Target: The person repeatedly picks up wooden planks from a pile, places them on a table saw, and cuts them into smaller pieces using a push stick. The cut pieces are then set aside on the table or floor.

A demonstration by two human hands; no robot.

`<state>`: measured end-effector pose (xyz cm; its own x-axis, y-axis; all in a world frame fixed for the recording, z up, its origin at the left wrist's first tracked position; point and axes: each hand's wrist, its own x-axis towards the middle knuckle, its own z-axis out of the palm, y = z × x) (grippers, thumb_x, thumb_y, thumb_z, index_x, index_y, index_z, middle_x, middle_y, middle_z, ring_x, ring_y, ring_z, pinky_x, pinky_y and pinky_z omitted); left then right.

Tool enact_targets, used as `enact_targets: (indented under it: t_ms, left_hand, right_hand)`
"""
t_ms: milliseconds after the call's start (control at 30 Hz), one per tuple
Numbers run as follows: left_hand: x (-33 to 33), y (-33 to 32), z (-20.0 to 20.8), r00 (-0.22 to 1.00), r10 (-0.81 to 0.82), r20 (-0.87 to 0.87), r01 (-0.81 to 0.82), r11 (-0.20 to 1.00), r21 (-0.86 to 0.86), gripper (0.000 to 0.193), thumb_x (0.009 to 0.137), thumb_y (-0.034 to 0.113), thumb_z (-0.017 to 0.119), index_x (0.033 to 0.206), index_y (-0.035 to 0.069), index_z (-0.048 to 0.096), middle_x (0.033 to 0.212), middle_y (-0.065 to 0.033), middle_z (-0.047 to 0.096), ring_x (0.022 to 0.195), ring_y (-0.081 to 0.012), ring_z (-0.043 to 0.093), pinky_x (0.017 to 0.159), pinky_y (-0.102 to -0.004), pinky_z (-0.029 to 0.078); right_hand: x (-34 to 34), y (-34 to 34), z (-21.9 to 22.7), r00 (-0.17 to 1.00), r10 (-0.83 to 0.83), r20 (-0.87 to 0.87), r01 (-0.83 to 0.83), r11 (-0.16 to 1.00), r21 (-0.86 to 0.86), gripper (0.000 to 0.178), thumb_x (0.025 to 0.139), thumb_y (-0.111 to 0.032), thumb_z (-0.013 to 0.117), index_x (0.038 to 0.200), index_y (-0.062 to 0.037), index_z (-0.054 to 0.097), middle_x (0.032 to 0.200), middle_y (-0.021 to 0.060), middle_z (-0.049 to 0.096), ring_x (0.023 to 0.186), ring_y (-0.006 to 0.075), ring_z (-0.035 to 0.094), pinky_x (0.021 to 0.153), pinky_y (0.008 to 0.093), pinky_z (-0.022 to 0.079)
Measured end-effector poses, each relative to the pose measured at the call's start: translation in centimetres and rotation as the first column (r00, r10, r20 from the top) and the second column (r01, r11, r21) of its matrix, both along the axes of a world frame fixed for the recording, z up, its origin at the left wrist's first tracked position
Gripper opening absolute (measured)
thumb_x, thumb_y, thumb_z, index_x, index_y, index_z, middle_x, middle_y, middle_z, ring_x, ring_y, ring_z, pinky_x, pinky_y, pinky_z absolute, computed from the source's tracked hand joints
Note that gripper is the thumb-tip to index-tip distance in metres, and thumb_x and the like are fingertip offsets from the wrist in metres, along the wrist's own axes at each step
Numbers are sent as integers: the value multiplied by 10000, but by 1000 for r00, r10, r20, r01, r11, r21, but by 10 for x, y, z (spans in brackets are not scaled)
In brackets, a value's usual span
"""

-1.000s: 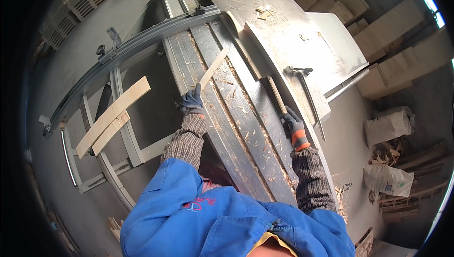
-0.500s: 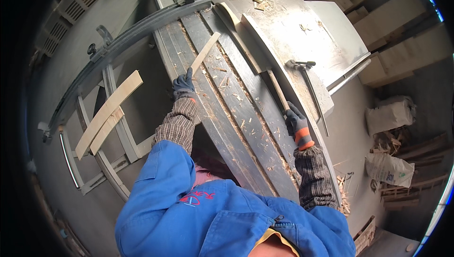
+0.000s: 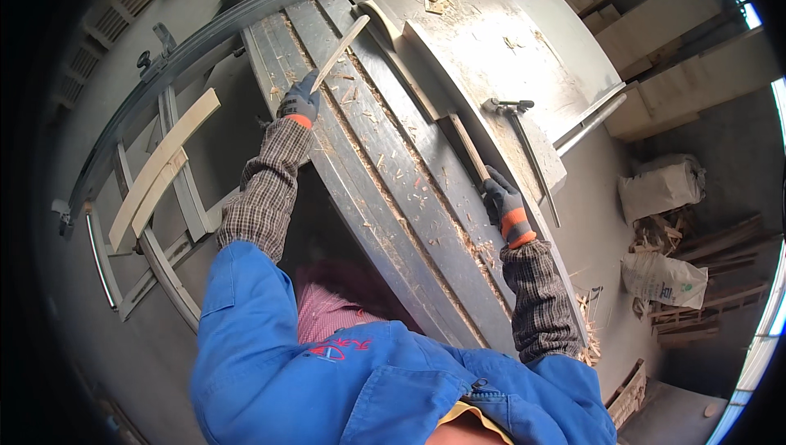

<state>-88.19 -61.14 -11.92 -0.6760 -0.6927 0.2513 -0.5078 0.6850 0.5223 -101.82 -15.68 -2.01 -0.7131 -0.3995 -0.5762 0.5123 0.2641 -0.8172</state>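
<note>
My left hand, in a dark work glove with an orange cuff, is closed on the near end of a thin, slightly curved wood strip. The strip slants up and away over the grooved metal saw table. My right hand, gloved alike, grips the near end of a narrow wooden stick. That stick lies along the long upright fence, its far end meeting a longer wood piece beside the fence.
Two curved boards rest on the metal side frame at left. Wood chips litter the table grooves. Beyond the fence, a metal rod with a clamp handle lies at right. White sacks and stacked boards stand farther right.
My left hand has turned the strip, which now shows more of its narrow edge. My right hand keeps hold of the stick. The whole view has shifted slightly.
</note>
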Motion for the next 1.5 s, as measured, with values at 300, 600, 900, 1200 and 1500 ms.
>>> enact_targets:
  t_ms: [300,600,900,1200,1500]
  left_hand:
    - [12,158,59,895,-140,424,49,975,218,443,886,232,503,1326,253,453,1092,-210,591,944,-364,603,826,-444,484]
    - [-59,156,97,717,-111,688,57,993,101,353,928,213,450,1271,149,496,1265,-100,547,1169,-277,530,950,-424,454]
    - [-65,128,90,770,-128,625,133,990,39,418,884,196,478,1299,151,489,1155,-145,602,1017,-296,605,835,-416,501]
    - [-47,132,89,811,-160,563,22,969,244,423,891,226,492,1304,140,479,1134,-165,613,974,-297,621,808,-413,508]
    - [28,139,46,905,-23,426,-82,970,227,433,875,285,494,1295,183,478,1032,-190,638,879,-345,630,764,-440,498]
  right_hand:
    - [0,45,-14,1000,14,13,-12,995,-96,431,859,-171,605,1279,-115,528,546,-47,469,370,65,354,342,230,249]
    - [-13,31,-33,996,88,-33,-92,985,-149,439,850,-142,597,1282,-109,525,580,-43,491,384,72,364,350,233,265]
    - [-23,0,-43,994,66,-86,-74,993,-91,426,845,-196,616,1261,-133,549,558,-14,492,369,88,364,331,253,258]
    - [-42,-38,-58,987,80,-137,-90,993,-71,409,852,-183,599,1258,-149,558,604,2,539,383,102,399,340,261,297]
    - [-37,-63,-54,986,115,-121,-120,992,-34,425,854,-217,602,1273,-186,541,577,9,508,380,117,390,342,288,288]
